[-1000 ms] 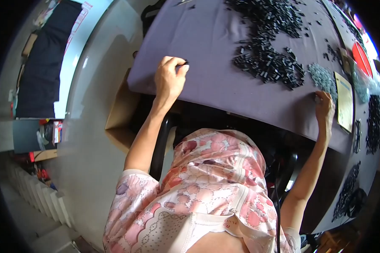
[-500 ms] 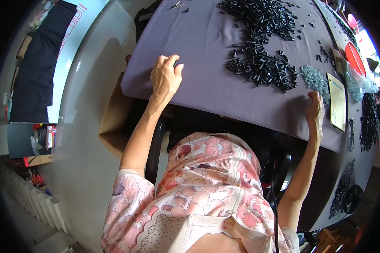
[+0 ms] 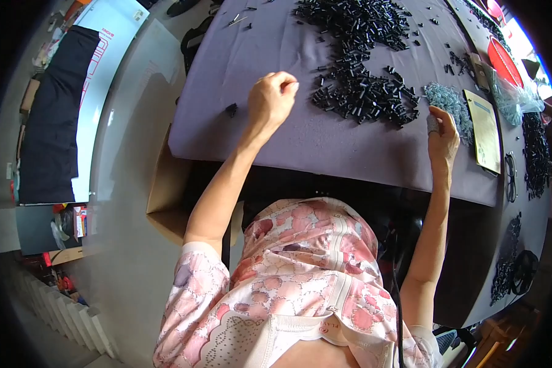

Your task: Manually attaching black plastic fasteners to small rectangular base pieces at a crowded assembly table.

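Observation:
My left hand [image 3: 271, 104] hovers over the purple-grey cloth, left of the large pile of small black tube-shaped pieces [image 3: 368, 95]. Its fingers are curled in with the thumb against them, and nothing shows between them. A small black piece [image 3: 231, 110] lies on the cloth to the left of that hand. At the near edge of a heap of small grey metal pieces, perhaps springs [image 3: 451, 101], is my right hand [image 3: 443, 138]. Its fingertips are drawn together, and whatever they may hold is too small to make out. A greyish wrap or cover shows on one finger.
A yellowish flat packet [image 3: 483, 132] lies right of the grey heap, with eyeglasses [image 3: 510, 176] beyond it. Farther back stand a red basket [image 3: 505, 61] and a clear plastic bag [image 3: 514, 101]. More black pieces [image 3: 535, 156] cover the right side. An open cardboard box [image 3: 159, 196] sits below the table's left corner.
My left hand has moved right toward the black pile, leaving a black piece on the cloth behind it. My right hand's fingers have drawn together by the grey heap. The view has shifted slightly.

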The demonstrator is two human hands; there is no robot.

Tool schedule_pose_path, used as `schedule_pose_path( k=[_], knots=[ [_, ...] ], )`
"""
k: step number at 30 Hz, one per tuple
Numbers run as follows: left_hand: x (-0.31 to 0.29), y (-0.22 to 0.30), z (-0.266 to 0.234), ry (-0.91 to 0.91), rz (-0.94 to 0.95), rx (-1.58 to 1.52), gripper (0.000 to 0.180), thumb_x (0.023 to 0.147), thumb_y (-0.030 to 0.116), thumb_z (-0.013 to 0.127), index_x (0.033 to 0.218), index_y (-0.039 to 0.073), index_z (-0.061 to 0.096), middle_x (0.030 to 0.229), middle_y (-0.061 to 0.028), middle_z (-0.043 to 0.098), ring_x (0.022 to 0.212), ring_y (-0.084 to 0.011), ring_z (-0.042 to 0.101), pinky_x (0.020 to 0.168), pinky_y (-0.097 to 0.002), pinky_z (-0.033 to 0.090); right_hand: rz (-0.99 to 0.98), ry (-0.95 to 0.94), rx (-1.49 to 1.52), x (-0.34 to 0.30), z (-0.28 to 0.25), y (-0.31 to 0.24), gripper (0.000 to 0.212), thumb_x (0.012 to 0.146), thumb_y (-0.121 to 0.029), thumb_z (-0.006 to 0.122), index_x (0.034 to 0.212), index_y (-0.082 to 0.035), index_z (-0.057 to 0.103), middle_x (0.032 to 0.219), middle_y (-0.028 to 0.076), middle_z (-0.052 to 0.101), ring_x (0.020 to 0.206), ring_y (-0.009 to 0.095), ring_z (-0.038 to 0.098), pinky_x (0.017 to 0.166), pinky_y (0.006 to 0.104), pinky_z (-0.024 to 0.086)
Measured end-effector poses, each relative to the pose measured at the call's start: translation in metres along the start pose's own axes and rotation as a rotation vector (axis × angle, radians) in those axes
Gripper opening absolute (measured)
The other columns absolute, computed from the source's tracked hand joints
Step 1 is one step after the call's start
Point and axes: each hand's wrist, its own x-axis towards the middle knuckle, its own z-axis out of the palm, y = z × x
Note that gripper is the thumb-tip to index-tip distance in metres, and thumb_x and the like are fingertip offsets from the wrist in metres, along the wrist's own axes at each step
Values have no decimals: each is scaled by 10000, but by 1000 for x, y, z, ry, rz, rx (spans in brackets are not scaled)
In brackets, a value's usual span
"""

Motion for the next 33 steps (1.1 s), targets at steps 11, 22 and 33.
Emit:
schedule_pose_path(
  k=[11,22,33],
  knots=[
    [29,24,48,-219,-115,146,199,725,268,690,795,83,670,771,-96,667,725,-270,649,676,-379,506,86,-152,410,0,22,-6,437,709,185,479,1018,-70,653,857,37,669,812,108,626,736,219,477],
    [-26,68,6,-288,-295,-649,147,841,74,621,956,-16,610,797,-56,643,618,-90,615,521,-205,475,87,-304,640,-36,60,-76,327,747,123,568,1005,-61,646,845,16,669,778,66,599,709,208,470],
    [-70,75,6,-261,-355,-769,126,828,5,622,952,-19,620,765,-44,645,646,-97,617,593,-221,510,49,-397,726,-58,67,-91,452,727,233,435,1069,-12,602,915,58,643,885,120,604,807,243,482]
  ],
)
